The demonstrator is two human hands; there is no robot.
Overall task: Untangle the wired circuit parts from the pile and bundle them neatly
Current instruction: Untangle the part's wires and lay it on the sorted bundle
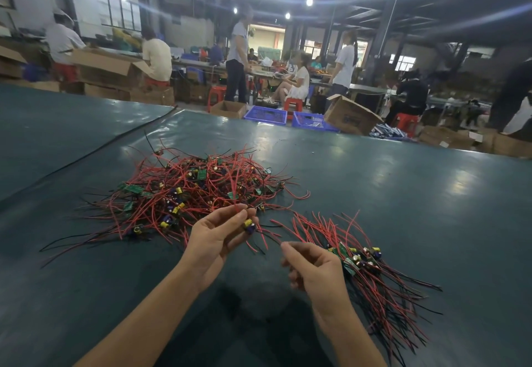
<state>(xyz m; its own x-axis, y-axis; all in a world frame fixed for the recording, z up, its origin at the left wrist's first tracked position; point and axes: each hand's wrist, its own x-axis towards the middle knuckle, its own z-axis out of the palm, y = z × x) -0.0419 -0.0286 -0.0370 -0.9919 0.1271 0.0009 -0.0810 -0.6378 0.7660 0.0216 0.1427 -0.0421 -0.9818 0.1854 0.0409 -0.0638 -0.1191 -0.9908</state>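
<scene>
holding a part [250, 226] up over the near edge of the pile [190, 191], your left hand [214, 241] has thumb and fingers curled round it, palm turned toward you. the part's yellow and purple capacitors show just past your fingertips, and its red wires rise out of the pinch and fan over the pile. your right hand [312, 270] sits just beside it and nearer you, fingers curled in, thumb and forefinger closed on the end of a black wire [272, 237] that runs across the gap from the part. the two hands are near each other but apart. the pile lies on the table [403, 194] ahead and to your left, a loose tangle of red and black wires with small green boards and yellow capacitors mixed through it, strands straggling out on all sides. the bundle [361, 261] lies on the table just right of your right hand, its boards and capacitors gathered at the middle, red wires pointing away from you and more red and black wires trailing toward the near right. beyond the far table edge stand two blue crates [266, 114] and an open box [351, 119], with people at benches behind.
</scene>
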